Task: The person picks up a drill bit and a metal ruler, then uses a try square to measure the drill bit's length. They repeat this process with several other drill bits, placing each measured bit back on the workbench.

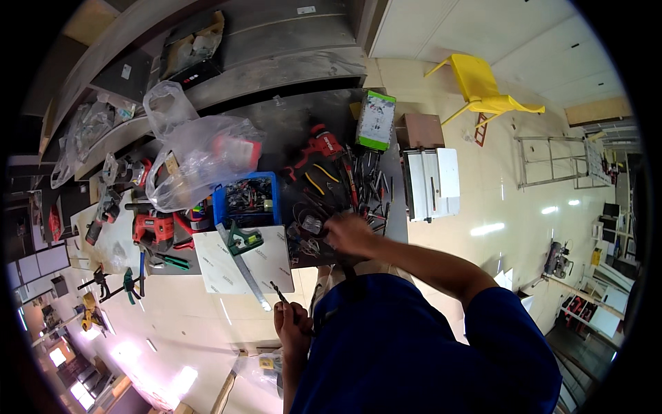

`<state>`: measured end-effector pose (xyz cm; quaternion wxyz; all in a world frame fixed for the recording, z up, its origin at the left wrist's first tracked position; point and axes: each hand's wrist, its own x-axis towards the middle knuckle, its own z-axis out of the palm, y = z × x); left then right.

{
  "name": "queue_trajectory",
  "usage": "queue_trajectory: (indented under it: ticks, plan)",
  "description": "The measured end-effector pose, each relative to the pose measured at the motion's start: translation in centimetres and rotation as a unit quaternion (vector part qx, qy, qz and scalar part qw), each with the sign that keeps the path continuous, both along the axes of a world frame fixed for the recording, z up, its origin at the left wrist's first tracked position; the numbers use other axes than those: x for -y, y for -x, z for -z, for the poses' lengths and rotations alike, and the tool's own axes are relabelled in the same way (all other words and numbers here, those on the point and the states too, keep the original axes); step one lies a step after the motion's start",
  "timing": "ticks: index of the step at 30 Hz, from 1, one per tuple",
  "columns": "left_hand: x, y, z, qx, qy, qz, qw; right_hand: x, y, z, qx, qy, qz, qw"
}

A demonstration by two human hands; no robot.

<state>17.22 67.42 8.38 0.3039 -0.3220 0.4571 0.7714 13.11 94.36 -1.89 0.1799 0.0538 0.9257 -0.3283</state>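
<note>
My left hand (pixel 293 323), low in front of my body, is closed around a slim dark tool (pixel 278 292). Its narrow tip points up and left; its exact kind is too small to tell. Over the near side of the dark workbench (pixel 296 103), my right hand (pixel 350 235) reaches in among loose hand tools, and its fingertips are not clear. Beside them lie a small clear packet (pixel 312 224) and tangled thin wire. Yellow-handled pliers (pixel 324 181) and a red power drill (pixel 323 143) lie farther back. To the left, a square with a green head (pixel 244 240) rests on a white board (pixel 214 265).
A blue bin (pixel 276 196) of small parts stands behind the board, beside a clear plastic bag (pixel 200 155). A red power tool (pixel 153 231) and clamps (pixel 129 284) are at left. A green-and-white box (pixel 376 121) sits at the bench's far right. Beyond is a yellow chair (pixel 476 79).
</note>
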Motion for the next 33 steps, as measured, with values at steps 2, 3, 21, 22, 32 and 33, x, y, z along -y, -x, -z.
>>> queue_trajectory:
  ticks: [2,3,21,22,32,33]
  plan:
    - [0.7,0.0,0.2,-0.004,0.007,-0.01,1.0,-2.7,1.2,4.6,-0.077,-0.091,0.051,0.992]
    - [1.2,0.0,0.5,-0.003,0.002,-0.014,1.0,-3.1,2.1,5.1,-0.049,-0.109,0.039,0.992]
    - [5.5,1.5,0.4,-0.048,0.016,-0.022,0.998,0.5,5.4,7.7,0.171,-0.19,0.032,0.966]
    - [5.6,1.6,0.2,-0.049,0.017,-0.018,0.998,0.8,5.4,7.5,0.178,-0.187,0.035,0.965]
    - [6.8,1.9,0.3,-0.061,0.015,-0.025,0.998,-0.3,5.5,8.1,0.079,-0.148,0.137,0.976]
    - [6.8,2.0,0.1,-0.062,0.012,-0.025,0.998,-0.6,5.7,8.7,0.096,-0.16,0.124,0.975]
